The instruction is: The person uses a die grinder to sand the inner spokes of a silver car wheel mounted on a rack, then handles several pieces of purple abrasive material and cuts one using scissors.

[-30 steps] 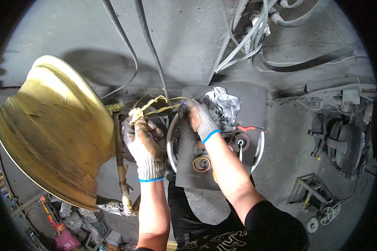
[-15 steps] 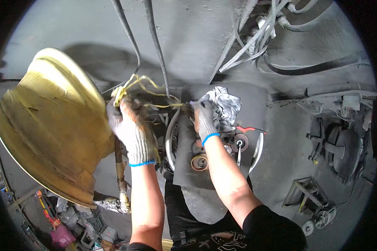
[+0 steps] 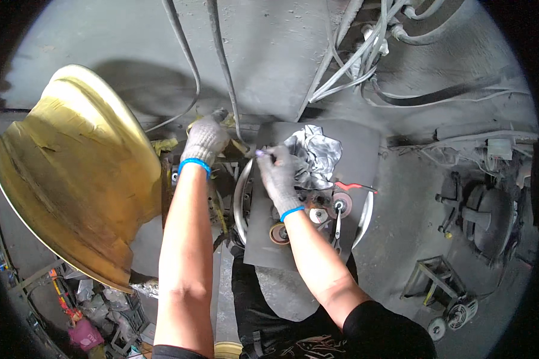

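Note:
Both my hands wear grey-white knit gloves with blue cuffs. My left hand (image 3: 206,141) is closed, with bits of yellow strip (image 3: 227,121) showing at its fingers; most of what it grips is hidden. My right hand (image 3: 278,173) pinches a small thing with a purple end (image 3: 259,154), too small to name. It is over the left edge of a dark board (image 3: 263,245). A crumpled silvery-grey sheet (image 3: 322,152) lies just right of that hand. Left of my left hand stands a large yellow curved shell, like a cut wheel rim (image 3: 72,179).
On the board lie a red-handled tool (image 3: 354,186), an abrasive disc with a shaft (image 3: 341,204) and a round ringed piece (image 3: 278,234). Hoses (image 3: 221,60) hang from the wall. A black chair (image 3: 491,209) and a metal stand (image 3: 437,278) are at right; clutter (image 3: 102,305) at lower left.
My left hand has moved up and slightly right, turning over. The long yellow strips that looped between my hands no longer show there. My right hand has shifted slightly down and left.

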Available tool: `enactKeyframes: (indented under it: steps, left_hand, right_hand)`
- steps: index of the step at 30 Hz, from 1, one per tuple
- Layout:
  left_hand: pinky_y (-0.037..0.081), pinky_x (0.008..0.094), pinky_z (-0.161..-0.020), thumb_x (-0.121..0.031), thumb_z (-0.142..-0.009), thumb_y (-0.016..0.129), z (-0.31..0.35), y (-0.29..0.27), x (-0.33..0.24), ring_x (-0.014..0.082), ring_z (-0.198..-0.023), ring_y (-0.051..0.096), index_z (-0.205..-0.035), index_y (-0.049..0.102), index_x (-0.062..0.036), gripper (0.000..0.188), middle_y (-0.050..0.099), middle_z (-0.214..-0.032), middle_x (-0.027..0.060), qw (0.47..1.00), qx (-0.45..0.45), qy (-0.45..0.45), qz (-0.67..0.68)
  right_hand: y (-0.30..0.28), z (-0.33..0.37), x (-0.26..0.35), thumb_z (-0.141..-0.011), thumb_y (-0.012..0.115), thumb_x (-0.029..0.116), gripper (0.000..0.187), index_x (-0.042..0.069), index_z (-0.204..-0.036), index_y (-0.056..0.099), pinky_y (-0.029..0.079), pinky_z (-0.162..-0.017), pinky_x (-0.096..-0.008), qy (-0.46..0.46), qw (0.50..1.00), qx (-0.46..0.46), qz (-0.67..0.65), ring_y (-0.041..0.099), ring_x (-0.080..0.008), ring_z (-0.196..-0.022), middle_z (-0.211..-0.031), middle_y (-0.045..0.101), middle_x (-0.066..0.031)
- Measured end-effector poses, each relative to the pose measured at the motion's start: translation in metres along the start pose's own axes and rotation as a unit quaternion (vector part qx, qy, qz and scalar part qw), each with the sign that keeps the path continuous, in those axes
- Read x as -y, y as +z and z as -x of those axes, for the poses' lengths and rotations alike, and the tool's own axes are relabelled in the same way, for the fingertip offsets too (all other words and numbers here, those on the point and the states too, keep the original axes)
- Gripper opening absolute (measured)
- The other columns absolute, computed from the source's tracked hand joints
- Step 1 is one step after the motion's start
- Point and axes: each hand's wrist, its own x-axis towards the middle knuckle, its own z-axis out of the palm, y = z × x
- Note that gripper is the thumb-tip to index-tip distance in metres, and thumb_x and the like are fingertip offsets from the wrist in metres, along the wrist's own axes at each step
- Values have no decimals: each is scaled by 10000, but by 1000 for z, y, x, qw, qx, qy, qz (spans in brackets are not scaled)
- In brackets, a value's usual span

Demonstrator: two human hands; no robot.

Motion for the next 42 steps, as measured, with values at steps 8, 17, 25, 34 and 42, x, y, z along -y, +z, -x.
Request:
enactKeyframes:
  steps: [8,17,25,34,42]
  left_hand:
    - [553,435,-783,-191,-786,644,-2,1,13,379,-899,686,-946,713,-18,245,700,-932,239,990,13,-67,125]
    - [533,418,-726,-143,-840,613,-3,-17,7,373,-839,662,-1081,672,-28,273,705,-978,187,951,49,147,-269]
    - [560,401,-834,-75,-913,571,4,-30,11,298,-1023,633,-1437,472,-165,541,504,-1385,203,893,-55,-53,444]
    - [558,292,-685,-125,-932,574,56,-31,-23,174,-828,650,-1195,616,-23,285,686,-974,94,847,-156,-15,508]
    - [523,479,-845,-244,-965,558,133,75,19,441,-1005,643,-1301,505,14,427,641,-1128,292,901,-402,-61,151]
  right_hand:
    - [16,-6,98,-851,580,109,726,90,-1514,284,539,-730,-477,-88,928,242,268,660,-384,-808,-890,662,-218]
    - [72,-42,61,-882,532,42,257,21,-1127,606,539,-705,-475,-20,981,92,171,674,-414,-871,-867,670,-250]
    - [67,-58,41,-882,525,55,306,21,-1166,634,515,-769,-484,-20,989,80,124,658,-420,-934,-966,662,-283]
    - [54,-83,15,-882,562,105,425,74,-1305,588,499,-933,-431,-101,966,166,169,612,-359,-1123,-1222,628,-211]
    - [50,-82,35,-871,595,191,353,72,-1198,658,488,-929,-427,-80,957,205,189,628,-376,-1084,-1120,669,-219]
